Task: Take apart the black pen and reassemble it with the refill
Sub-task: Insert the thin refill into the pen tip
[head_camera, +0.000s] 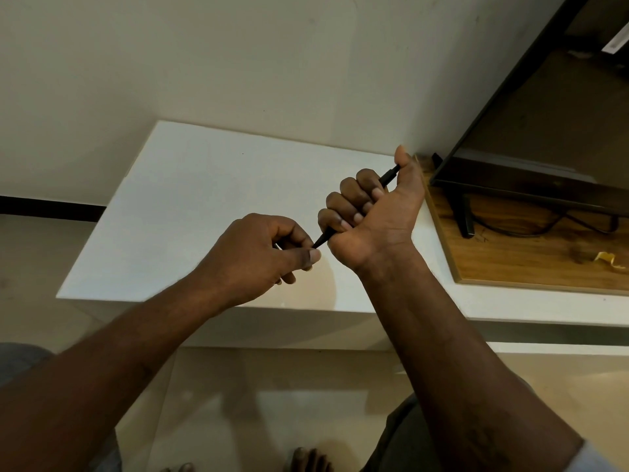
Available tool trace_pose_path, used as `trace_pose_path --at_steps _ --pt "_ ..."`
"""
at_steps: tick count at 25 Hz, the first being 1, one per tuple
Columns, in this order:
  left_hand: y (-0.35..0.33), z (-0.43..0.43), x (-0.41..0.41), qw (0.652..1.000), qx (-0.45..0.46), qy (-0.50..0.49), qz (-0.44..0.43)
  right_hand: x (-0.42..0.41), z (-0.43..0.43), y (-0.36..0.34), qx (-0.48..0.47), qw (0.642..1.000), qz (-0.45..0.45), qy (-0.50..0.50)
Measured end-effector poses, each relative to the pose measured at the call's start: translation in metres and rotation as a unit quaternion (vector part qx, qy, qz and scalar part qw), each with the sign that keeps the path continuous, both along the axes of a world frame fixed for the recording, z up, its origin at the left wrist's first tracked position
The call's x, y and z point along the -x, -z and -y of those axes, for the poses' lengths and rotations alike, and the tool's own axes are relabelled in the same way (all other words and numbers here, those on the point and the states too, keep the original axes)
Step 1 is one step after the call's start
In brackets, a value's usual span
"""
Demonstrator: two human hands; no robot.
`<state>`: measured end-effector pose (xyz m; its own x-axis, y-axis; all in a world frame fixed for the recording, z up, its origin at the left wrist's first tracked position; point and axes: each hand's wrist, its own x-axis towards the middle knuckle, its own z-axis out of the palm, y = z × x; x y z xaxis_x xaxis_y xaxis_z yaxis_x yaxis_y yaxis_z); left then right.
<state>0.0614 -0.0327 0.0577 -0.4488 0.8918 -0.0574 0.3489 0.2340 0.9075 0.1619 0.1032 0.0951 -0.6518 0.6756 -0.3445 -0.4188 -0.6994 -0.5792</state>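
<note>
The right hand (371,212) fists the black pen (388,177), its long axis slanting down-left; the left hand (269,252) pinches the pen's tip.

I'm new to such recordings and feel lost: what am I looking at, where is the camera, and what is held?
No machine here: a person works with two bare hands. The single picture comes from a camera worn on the head, looking down. The right hand wraps the black pen in a fist grip; the left hand pinches its pointed end. Below is a white table; beside it, a wooden board carries a dark screen.
</note>
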Motion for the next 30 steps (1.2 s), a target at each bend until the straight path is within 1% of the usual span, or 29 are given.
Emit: trace_pose_path --at_steps 9,30 --pt "-0.0002 0.0002 0.0011 1.000 0.010 0.002 0.004 -0.0003 -0.0005 0.0004 0.006 1.000 0.005 0.003" --pt "0.0020 -0.0008 0.0021 1.000 0.002 0.001 -0.004 -0.0016 0.0020 -0.0033 0.009 1.000 -0.010 0.004"
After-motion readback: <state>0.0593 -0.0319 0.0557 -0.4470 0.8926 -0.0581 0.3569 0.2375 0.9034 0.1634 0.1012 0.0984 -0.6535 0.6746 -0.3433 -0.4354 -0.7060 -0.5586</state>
